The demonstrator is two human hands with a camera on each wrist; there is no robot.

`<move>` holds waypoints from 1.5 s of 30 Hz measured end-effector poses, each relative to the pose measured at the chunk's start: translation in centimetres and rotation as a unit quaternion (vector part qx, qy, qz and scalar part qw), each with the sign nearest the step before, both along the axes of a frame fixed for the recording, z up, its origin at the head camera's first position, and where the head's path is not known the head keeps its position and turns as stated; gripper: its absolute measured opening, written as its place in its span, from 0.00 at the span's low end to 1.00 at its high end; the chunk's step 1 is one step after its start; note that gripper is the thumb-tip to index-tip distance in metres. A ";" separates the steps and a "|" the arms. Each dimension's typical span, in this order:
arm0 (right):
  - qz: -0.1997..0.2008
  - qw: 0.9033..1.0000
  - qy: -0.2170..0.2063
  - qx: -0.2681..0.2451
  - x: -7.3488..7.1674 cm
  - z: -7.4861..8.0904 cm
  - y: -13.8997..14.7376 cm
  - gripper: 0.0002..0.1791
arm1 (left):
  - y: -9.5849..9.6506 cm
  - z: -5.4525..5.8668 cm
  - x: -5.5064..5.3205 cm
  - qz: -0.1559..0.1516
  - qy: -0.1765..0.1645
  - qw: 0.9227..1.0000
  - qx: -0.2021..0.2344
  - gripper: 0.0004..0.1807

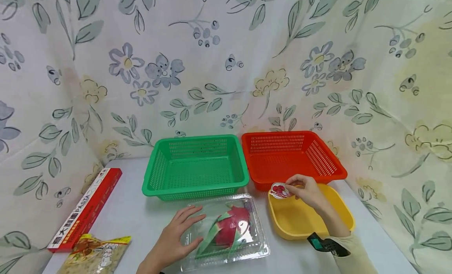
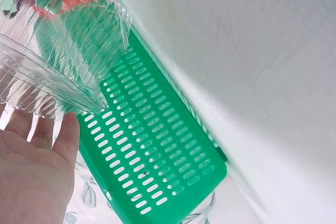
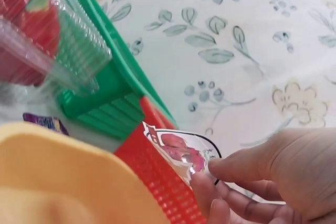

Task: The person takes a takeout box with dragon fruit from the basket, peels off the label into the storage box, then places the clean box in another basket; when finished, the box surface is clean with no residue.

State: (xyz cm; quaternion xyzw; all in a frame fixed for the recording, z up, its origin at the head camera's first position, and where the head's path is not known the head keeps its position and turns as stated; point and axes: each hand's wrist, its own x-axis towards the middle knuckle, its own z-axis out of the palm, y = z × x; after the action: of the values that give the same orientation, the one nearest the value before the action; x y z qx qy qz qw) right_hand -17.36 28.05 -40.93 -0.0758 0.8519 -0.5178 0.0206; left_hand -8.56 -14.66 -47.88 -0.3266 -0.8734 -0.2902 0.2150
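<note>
A clear plastic clamshell box [image 1: 259,242] with a pink and green dragon fruit [image 1: 229,229] inside sits on the white table. At the box's left side is my left hand [image 1: 174,236], its fingers spread; in the left wrist view the fingertips lie against or close by the clear plastic [image 2: 52,77]. My right hand [image 1: 307,191] pinches a small sticker-like label [image 1: 279,190] between thumb and fingers. Red fruit is pictured on the label [image 3: 184,153]. This hand is above the far part of the yellow tub [image 1: 300,217], close to the red basket's front rim.
A green basket [image 1: 197,189] and a red basket [image 1: 293,179] stand side by side at the back. On the left lie a red pasta box [image 1: 86,207] and a yellow-topped food bag [image 1: 97,256]. A floral cloth [image 1: 212,70] hangs behind the table.
</note>
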 end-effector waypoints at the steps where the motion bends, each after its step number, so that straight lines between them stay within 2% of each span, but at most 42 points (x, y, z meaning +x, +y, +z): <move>1: -0.004 1.000 0.001 0.004 0.0 0.0 0.2 0.09 | 0.0 0.0 0.0 0.002 -0.001 1.000 -0.002 0.36; 8: -0.029 0.999 -0.002 0.027 0.3 -0.1 1.5 0.11 | -0.2 -0.2 -0.1 0.010 -0.019 1.000 -0.006 0.36; 10: -0.031 0.999 -0.012 0.037 0.5 -0.1 1.8 0.11 | -0.2 -0.2 -0.1 0.007 -0.013 1.000 -0.004 0.35; 17: 0.009 0.995 -0.058 0.080 1.0 -0.5 2.9 0.08 | -0.1 -0.1 0.0 0.011 -0.008 1.000 -0.009 0.33; 25: 0.044 0.993 -0.079 0.073 0.5 -1.8 3.9 0.06 | -0.1 0.0 0.0 0.012 -0.017 1.000 -0.007 0.33; 37: 0.025 0.988 -0.120 0.099 0.2 -2.9 4.1 0.06 | 0.0 0.1 0.1 0.007 -0.010 1.000 -0.007 0.33; 45: 0.044 0.988 -0.123 0.087 0.1 -3.5 4.2 0.09 | 0.0 0.2 0.1 0.003 -0.010 1.000 -0.001 0.36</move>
State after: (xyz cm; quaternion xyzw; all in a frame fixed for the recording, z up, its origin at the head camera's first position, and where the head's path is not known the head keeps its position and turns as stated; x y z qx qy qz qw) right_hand -17.29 32.30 -44.43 -0.0469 0.8803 -0.4461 0.1548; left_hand -8.46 -14.70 -47.71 -0.3214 -0.8768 -0.2916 0.2071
